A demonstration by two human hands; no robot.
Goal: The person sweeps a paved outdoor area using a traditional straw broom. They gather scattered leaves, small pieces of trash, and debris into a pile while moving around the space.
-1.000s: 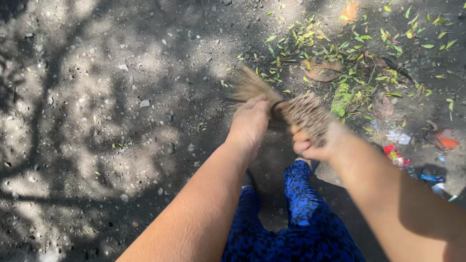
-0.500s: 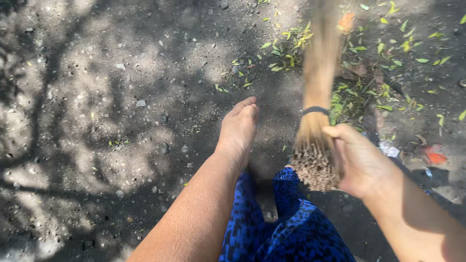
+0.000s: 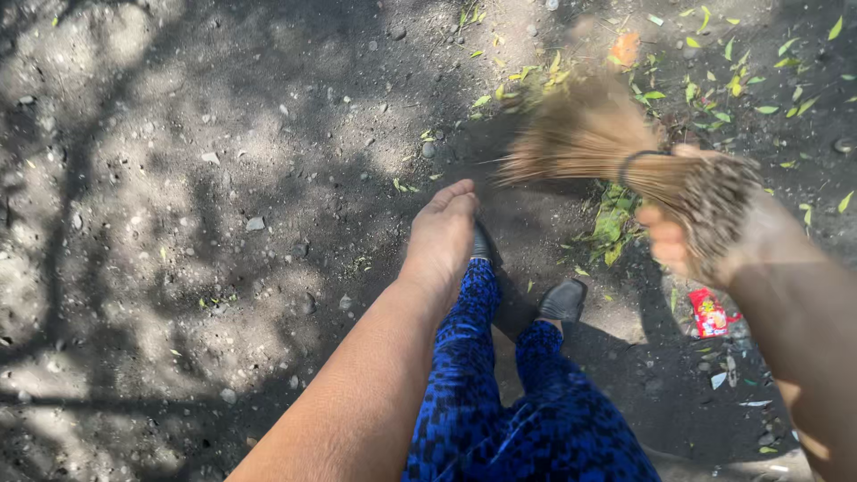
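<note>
My right hand (image 3: 687, 241) grips a short straw hand broom (image 3: 625, 152) near its bound end, where a dark band wraps the bundle. The bristles fan out to the left and are blurred by motion over the dirt. My left hand (image 3: 442, 236) hangs free in front of me, fingers together and straight, holding nothing. Below it are my legs in blue patterned trousers (image 3: 500, 402) and black shoes (image 3: 562, 299).
Dark dirt ground (image 3: 178, 223) with small stones lies in dappled shade. Green and yellow leaves (image 3: 714, 80) are scattered at the upper right. A red wrapper (image 3: 710, 312) and small scraps of litter lie at the right.
The broom swung from pointing straight away to leaning left, bristles sweeping across the dirt. My right hand rose and moved right. My left hand stayed off the broom.
</note>
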